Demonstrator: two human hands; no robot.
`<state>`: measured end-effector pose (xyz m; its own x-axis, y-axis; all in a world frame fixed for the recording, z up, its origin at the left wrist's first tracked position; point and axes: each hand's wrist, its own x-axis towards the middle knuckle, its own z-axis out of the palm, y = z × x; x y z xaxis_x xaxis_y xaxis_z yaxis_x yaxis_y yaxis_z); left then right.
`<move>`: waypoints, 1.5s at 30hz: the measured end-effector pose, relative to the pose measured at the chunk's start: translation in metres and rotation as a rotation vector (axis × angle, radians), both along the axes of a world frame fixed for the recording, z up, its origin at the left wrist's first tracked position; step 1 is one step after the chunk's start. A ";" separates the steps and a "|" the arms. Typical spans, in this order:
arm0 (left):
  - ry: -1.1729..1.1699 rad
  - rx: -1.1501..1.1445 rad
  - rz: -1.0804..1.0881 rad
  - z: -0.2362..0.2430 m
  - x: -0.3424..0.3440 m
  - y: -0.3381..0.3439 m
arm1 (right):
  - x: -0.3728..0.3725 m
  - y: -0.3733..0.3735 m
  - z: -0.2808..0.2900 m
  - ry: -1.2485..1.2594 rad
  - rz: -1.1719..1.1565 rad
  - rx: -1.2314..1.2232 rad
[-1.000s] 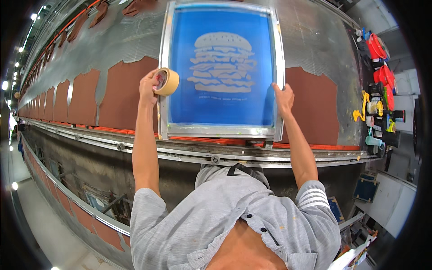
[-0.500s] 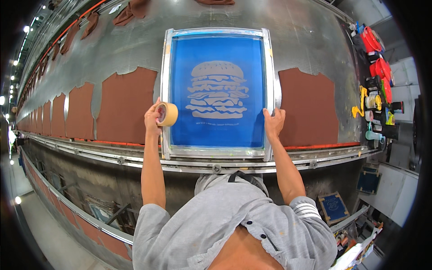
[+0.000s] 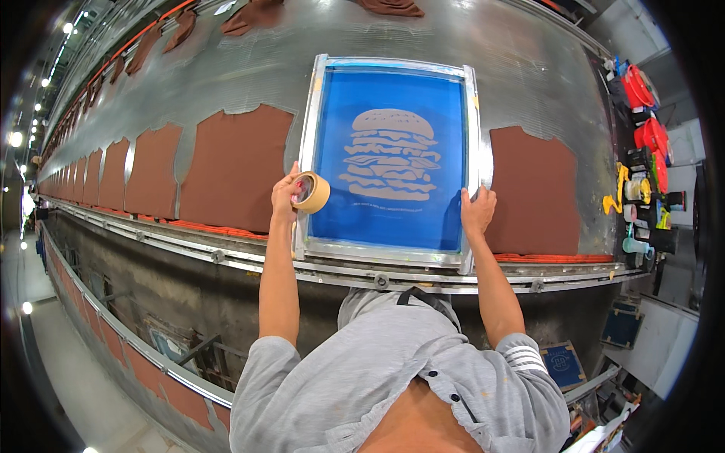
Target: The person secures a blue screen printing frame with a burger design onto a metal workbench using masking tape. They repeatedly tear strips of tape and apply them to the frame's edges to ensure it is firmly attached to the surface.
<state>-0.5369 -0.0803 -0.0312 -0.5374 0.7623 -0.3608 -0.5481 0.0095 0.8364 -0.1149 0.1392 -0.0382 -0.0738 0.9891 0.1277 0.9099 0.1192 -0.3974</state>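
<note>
A silkscreen frame (image 3: 472, 151) with silver metal rails lies on the long table in front of me. Its blue mesh (image 3: 332, 136) carries a pale stacked-burger design with small lettering below. My left hand (image 3: 285, 195) is at the lower part of the left rail, fingers closed on a roll of tan tape (image 3: 316, 194) that overlaps the rail. Lower on the right rail, my right hand (image 3: 477, 211) grips the frame, its thumb over the inner edge and its other fingers partly hidden. Whatever lies under the mesh cannot be seen.
Brown fabric panels lie flat on either side, one to the left (image 3: 234, 170) and one to the right (image 3: 532, 192). A metal rail (image 3: 340, 273) runs along the table's near edge. Red containers (image 3: 638, 87) and a yellow tool (image 3: 618, 189) crowd the right end.
The whole view has shifted, so the frame, panels and both hands appear farther right and slightly turned. Both hands keep their places on the frame, and the tape stays in my left hand.
</note>
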 end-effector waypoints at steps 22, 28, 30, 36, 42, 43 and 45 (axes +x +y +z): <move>-0.089 0.002 0.008 0.002 -0.006 -0.007 | 0.013 0.007 -0.012 0.364 -0.030 0.025; -0.083 0.028 -0.027 0.005 -0.007 -0.008 | 0.009 0.006 -0.008 0.425 -0.047 0.066; -0.094 0.022 -0.009 0.003 -0.004 -0.010 | 0.011 0.004 -0.002 0.395 -0.047 -0.013; -0.127 -0.008 0.051 0.015 -0.003 -0.006 | 0.001 -0.003 0.006 0.045 0.061 -0.043; -0.190 0.042 0.136 0.045 -0.005 -0.001 | 0.007 0.012 0.018 0.159 0.072 -0.097; -0.161 -0.009 0.150 0.050 -0.005 -0.001 | 0.006 0.015 0.025 0.203 0.066 -0.111; -0.155 -0.030 0.133 0.061 -0.009 -0.004 | 0.007 0.016 0.036 0.249 0.065 -0.119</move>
